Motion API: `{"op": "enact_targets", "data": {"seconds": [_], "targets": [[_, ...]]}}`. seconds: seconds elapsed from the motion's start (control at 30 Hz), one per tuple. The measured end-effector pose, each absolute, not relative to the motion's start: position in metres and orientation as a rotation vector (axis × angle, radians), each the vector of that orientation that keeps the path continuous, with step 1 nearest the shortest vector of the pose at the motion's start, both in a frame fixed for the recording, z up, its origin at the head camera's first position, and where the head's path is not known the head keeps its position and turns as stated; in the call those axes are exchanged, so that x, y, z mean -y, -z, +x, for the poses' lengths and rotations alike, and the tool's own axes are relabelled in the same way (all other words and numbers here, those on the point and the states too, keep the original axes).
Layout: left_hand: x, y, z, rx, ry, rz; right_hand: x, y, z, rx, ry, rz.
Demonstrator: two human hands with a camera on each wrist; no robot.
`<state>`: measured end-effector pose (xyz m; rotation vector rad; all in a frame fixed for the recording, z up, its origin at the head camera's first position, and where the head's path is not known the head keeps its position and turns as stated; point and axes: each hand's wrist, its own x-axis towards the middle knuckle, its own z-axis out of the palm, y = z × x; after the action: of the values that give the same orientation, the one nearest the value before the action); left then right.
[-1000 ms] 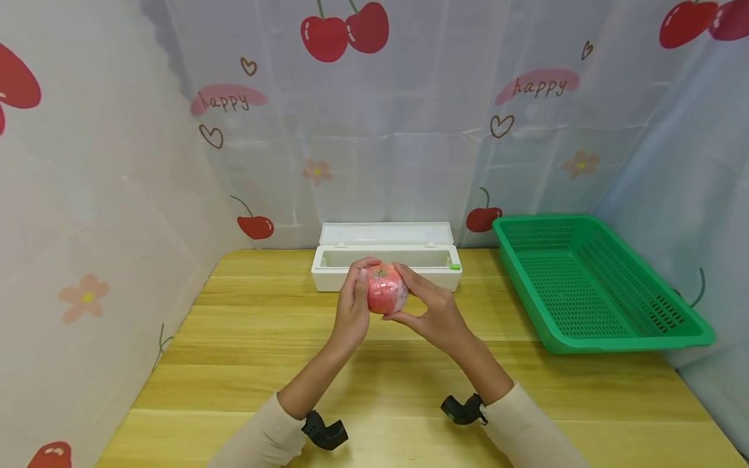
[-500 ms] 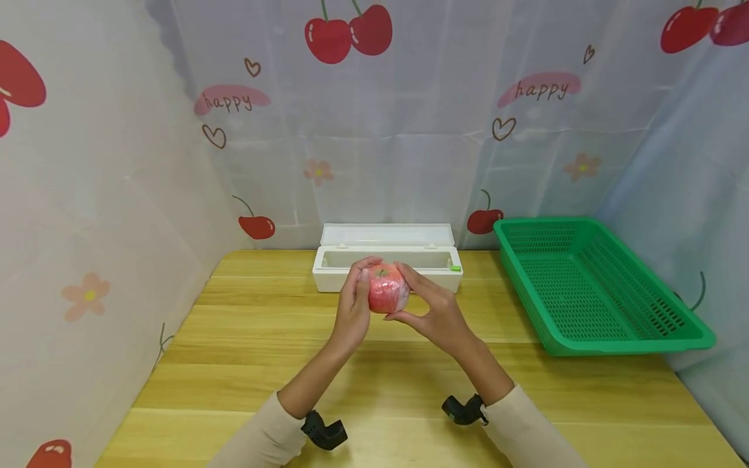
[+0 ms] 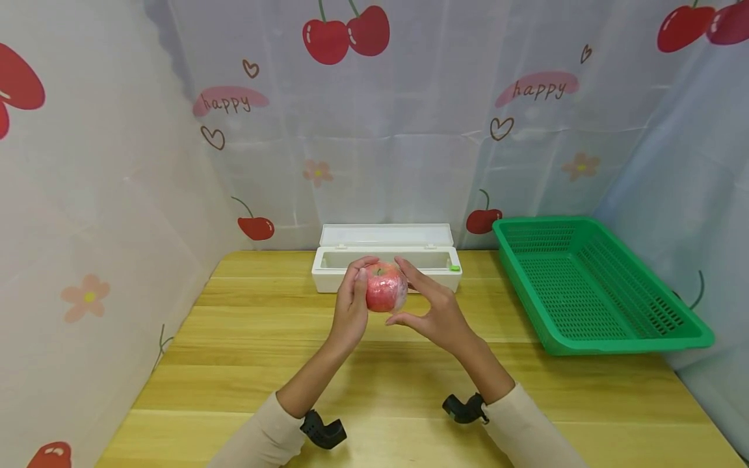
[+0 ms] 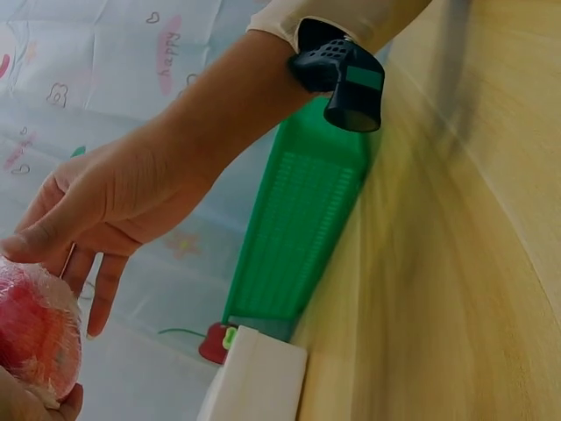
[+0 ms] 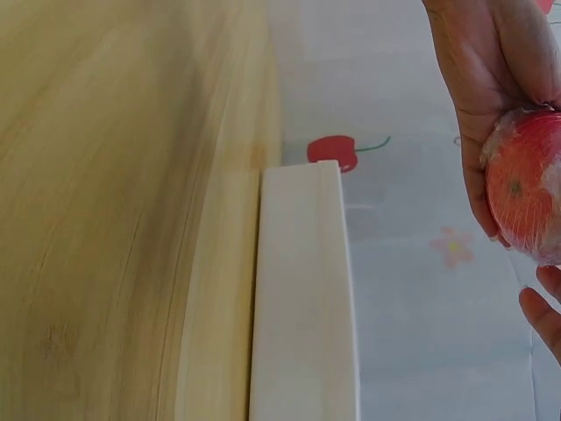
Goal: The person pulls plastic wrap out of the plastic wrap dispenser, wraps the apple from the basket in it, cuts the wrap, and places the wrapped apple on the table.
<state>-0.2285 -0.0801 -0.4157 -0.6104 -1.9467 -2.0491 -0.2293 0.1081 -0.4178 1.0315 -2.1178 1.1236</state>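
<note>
A red apple [image 3: 383, 287] wrapped in clear plastic film is held up above the table, stem upward in the head view. My left hand [image 3: 350, 309] grips it from the left, thumb on the near side and fingers around the far side. On the other side, my right hand [image 3: 435, 312] has its thumb and fingers spread around the apple, the thumb apart from it. Whether its fingertips touch the film is hard to tell. In the right wrist view the wrinkled film shows on the apple [image 5: 530, 189], with the right fingers [image 5: 545, 320] extended below it.
A white lidded box [image 3: 328, 279] with its lid raised and a small green piece at its right stands behind the hands. To the right lies a green perforated basket [image 3: 552, 331]. The wooden table [image 3: 246, 364] is bordered by printed curtains [image 3: 398, 169].
My right thumb and fingers have loosened and moved away from the apple. The apple has shifted slightly left with my left hand, which keeps its grip.
</note>
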Motion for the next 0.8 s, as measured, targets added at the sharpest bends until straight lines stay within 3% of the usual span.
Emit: {"op": "enact_targets", "data": {"seconds": [0.8], "targets": [[0.0823,0.4128,-0.2269,2.024,2.11,-0.615,-0.1043,0.4227,-0.2313,1.976,-1.039,1.108]]}}
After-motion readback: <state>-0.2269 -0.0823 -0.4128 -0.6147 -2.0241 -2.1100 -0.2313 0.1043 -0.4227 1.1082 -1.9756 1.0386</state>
